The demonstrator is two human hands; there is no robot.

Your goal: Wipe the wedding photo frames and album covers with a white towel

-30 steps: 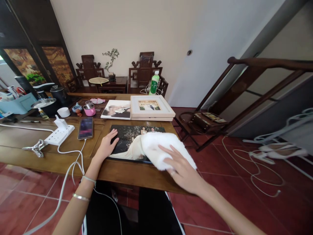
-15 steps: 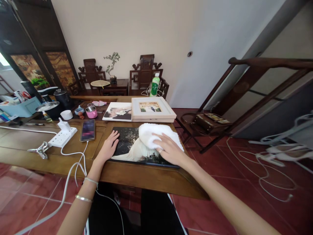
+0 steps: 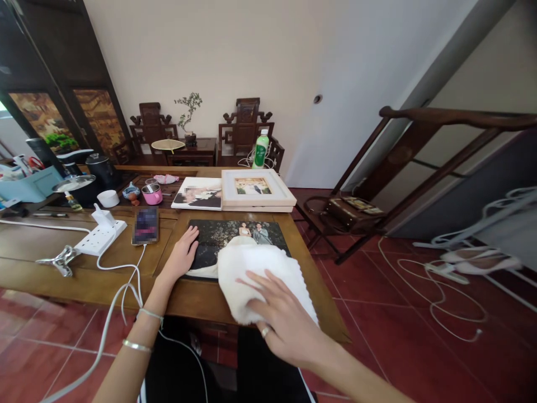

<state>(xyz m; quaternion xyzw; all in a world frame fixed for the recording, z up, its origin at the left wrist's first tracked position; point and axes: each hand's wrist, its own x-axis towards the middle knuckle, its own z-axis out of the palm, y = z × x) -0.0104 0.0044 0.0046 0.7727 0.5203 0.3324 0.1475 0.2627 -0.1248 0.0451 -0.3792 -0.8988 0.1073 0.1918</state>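
As the left hand (image 3: 183, 252) lies flat on it, a dark rectangular photo panel (image 3: 229, 230) stretches left-to-right, top away, on the brown wooden counter (image 3: 197, 294); the right hand (image 3: 279, 319) covers a fluffy white cloth (image 3: 255, 260), grip unclear.

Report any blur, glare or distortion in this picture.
Head view: right hand slightly blurred; head view: phone screen pixelated; head view: pale glare on floor, lower left; head view: cabinet and nearest chair slant, probably lens distortion.

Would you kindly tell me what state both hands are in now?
Left hand: open, resting at the photo panel's left edge.
Right hand: holding the white cloth.
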